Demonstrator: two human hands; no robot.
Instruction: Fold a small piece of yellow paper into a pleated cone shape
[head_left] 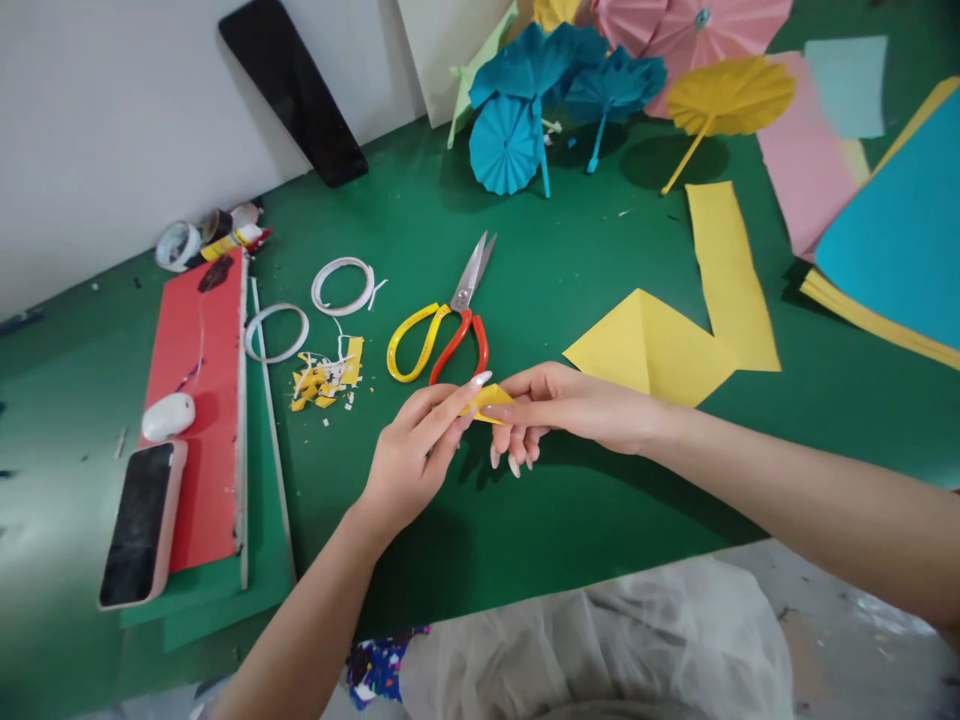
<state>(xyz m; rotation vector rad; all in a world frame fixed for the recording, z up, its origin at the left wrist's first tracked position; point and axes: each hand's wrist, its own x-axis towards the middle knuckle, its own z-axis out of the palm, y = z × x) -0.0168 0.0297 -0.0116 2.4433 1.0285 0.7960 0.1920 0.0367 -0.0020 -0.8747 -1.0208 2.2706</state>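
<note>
Between my two hands is a small folded piece of yellow paper (489, 402), held above the green table. My left hand (421, 440) pinches its left end between thumb and fingers. On the other side, my right hand (559, 405) grips it with the thumb on top; the fingers curl underneath. Just beyond my hands lie scissors (463, 298) with one yellow and one red handle, blades apart and pointing away. A creased yellow paper square (652, 345) rests behind my right wrist, and a yellow paper strip (731, 275) touches it.
Two tape rolls (343, 287) and yellow scraps (324, 378) lie left of the scissors. A phone (139, 525) and white earbud case (169, 416) rest by a red board (202, 400). Paper umbrellas (504, 145) stand at the back; blue sheets (907, 220) lie right.
</note>
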